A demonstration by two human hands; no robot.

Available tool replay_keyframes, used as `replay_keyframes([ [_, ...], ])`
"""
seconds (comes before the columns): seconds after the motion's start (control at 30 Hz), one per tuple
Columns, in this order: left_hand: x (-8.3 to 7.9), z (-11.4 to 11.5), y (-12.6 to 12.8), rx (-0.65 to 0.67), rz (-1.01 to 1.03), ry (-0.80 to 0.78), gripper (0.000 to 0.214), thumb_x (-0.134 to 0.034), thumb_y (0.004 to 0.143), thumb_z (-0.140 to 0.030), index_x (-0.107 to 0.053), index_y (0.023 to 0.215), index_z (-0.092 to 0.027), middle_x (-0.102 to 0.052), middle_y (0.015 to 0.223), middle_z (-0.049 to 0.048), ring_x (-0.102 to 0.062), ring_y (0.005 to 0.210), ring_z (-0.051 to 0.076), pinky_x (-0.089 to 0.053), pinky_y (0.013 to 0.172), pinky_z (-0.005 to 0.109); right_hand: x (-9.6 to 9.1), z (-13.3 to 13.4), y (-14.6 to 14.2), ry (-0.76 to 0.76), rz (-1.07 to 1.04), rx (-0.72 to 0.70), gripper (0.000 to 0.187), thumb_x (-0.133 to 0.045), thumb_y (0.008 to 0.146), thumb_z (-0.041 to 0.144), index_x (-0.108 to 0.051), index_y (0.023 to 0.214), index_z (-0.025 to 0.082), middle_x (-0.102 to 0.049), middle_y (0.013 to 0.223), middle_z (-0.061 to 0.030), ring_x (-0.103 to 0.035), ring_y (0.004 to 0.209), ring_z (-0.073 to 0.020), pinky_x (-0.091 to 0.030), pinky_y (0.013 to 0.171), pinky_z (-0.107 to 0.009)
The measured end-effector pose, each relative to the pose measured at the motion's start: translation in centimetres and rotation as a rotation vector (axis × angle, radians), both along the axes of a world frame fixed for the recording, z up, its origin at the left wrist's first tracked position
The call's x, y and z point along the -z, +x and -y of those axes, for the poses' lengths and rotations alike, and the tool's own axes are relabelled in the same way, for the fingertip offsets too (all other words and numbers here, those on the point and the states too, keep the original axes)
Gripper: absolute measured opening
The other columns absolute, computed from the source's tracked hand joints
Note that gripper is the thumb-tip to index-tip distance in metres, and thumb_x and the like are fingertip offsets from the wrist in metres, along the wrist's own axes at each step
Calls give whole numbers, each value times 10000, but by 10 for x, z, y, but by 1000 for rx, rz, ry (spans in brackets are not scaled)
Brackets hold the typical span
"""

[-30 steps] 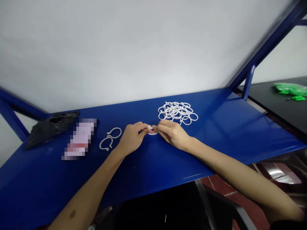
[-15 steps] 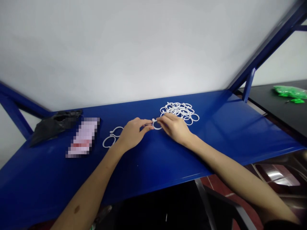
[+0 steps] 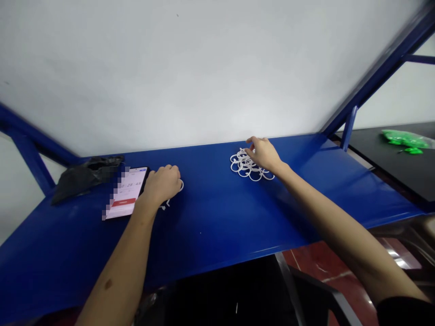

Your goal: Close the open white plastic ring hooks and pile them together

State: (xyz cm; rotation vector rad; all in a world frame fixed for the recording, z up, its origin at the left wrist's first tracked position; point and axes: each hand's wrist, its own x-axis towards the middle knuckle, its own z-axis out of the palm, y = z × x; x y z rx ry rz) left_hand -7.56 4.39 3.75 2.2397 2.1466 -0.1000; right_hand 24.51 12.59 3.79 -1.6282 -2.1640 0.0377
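Observation:
My left hand is low over the left part of the blue table, its fingers curled down and closed. The edge of a white plastic ring shows beside its fingertips, and small white ring ends stick out below the palm; the hand hides the rest. Over on the right, my right hand hovers at the back of a pile of white rings. Its thumb and index finger are apart, and no ring is visible between them.
A phone with a lit screen lies just left of my left hand. Behind it is a crumpled black plastic bag. A green bundle in clear plastic sits on a dark table at the right. A white wall stands behind the blue table.
My hands have parted from around one ring in the middle. The left moved left over the small ring group; the right moved right and back to the pile.

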Motion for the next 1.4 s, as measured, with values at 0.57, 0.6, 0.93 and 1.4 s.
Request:
replay_keyframes([
  [0.57,13,25,77,313,1003,203,90,-601,923,-302,-621,958,-221,-694,742,-35,-645,680,117,-484,679,243,34,99,-55,-248,-822,-462,204,-562,975,326,-551,1144,213,-623,753,32,-608,584,-104,-508,582,-264],
  [0.6,14,25,77,287,1038,181,123,-605,923,-314,-624,1001,-221,-703,767,-29,-657,705,122,-488,691,248,34,98,-54,-259,-875,-450,231,-567,974,336,-555,1173,218,-621,762,32,-615,583,-102,-518,576,-262],
  [0.93,20,18,68,214,1122,14,317,-593,926,-516,-682,949,-213,-705,758,-3,-643,659,132,-502,659,256,38,101,-54,-237,-888,-477,335,-518,999,288,-572,1328,276,-621,990,-25,-665,677,-110,-591,667,-301],
  [1.4,16,21,73,187,1232,-34,447,-647,858,-607,-699,1032,-199,-751,832,44,-644,651,145,-534,624,268,31,103,-56,-226,-920,-370,165,-574,962,383,-529,1006,231,-646,703,39,-613,551,-103,-497,563,-256],
])
